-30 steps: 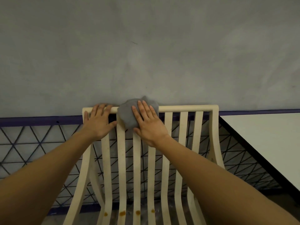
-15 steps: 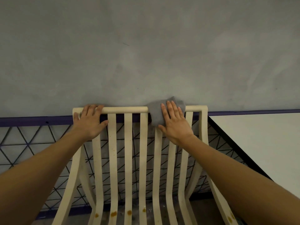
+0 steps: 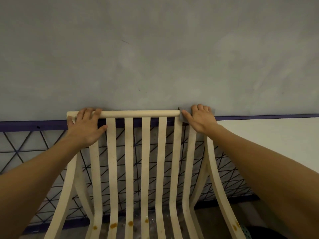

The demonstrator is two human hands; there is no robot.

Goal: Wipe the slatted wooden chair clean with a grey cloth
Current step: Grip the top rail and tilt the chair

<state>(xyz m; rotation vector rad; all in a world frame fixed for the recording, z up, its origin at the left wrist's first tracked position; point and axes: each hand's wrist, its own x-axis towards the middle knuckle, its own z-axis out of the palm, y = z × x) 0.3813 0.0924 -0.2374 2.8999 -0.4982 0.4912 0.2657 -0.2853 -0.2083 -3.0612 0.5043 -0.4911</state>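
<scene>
The pale slatted wooden chair [image 3: 145, 152] faces me, its round top rail [image 3: 138, 113] running across the middle of the view. My left hand [image 3: 86, 125] holds the left end of that rail, fingers curled over it. My right hand [image 3: 201, 118] grips the grey cloth [image 3: 182, 117] against the rail's right corner, fingers curled over the top; only a small edge of cloth shows beside my thumb. Brown spots [image 3: 114, 225] mark the slats low down.
A grey wall [image 3: 155, 49] stands right behind the chair, with a dark purple strip [image 3: 25, 125] and a black triangular wire grid [image 3: 25, 149] below it. A white tabletop [image 3: 276, 144] lies to the right. A dark round object [image 3: 262, 232] sits at the bottom right.
My right hand has slid the cloth rightward along the top rail from the middle to the right corner. My left hand has stayed on the left end.
</scene>
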